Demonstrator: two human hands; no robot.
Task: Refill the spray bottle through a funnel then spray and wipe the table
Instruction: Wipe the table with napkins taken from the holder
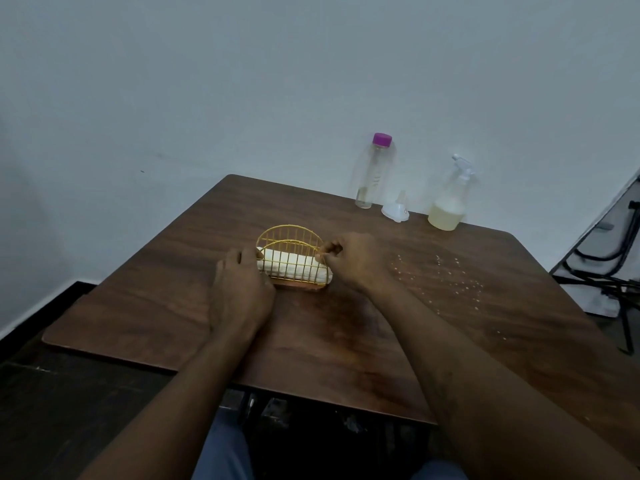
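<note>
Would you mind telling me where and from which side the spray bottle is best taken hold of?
I would grip the spray bottle round its narrow neck, just under the trigger head, coming from the near right side. It stands upright at the table's far edge and its body widens toward the base. The funnel sits close on its left, and the wall lies behind.

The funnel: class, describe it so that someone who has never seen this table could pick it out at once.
Start at the brown wooden table and go to its far edge. There, between the tall clear bottle with a purple cap and the spray bottle, sits the funnel. It is the shortest of the three: white, mouth down, spout pointing up.
</note>
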